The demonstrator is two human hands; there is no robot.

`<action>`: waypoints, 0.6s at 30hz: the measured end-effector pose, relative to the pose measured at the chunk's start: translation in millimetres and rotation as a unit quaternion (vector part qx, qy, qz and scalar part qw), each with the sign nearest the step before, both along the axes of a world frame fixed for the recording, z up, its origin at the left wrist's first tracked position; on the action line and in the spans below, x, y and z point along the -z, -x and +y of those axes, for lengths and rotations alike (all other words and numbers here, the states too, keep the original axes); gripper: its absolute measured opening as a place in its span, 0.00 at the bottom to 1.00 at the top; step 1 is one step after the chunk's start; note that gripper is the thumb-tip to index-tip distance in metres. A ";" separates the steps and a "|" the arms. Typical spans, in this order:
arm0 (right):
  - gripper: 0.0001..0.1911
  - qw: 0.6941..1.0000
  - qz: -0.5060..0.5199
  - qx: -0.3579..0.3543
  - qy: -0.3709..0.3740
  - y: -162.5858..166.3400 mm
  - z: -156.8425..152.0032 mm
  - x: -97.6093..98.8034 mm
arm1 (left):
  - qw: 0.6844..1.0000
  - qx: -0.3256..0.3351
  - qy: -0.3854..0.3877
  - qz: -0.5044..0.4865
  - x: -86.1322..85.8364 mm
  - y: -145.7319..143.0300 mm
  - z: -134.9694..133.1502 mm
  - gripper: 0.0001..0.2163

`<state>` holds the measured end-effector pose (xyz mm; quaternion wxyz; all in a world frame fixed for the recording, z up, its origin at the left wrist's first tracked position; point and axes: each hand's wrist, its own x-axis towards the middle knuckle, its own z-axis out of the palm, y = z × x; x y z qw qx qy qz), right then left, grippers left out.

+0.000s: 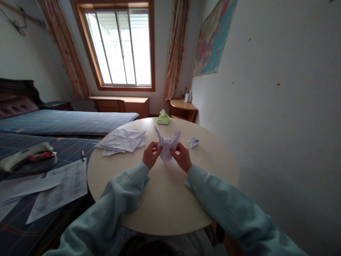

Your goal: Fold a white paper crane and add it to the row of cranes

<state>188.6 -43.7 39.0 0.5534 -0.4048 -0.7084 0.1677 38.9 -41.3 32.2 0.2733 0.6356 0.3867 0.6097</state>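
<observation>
A white folded paper figure with two pointed upper corners is held just above the middle of the round table. My left hand pinches its left side between thumb and fingers. On the opposite side, my right hand grips it the same way, thumb toward me. To the right lies a small folded paper piece. A stack of creased white paper sheets rests on the table to the left.
At the table's far edge stands a green tissue pack. A bed lies to the left, with printed sheets, a pen and a bag nearer me. A wall runs along the right.
</observation>
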 end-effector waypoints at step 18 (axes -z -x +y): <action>0.13 0.944 0.247 -0.167 0.138 -3.7 20.1 10.2 | 0.891 0.239 0.297 -0.245 -3.3 3.2 4.2 0.15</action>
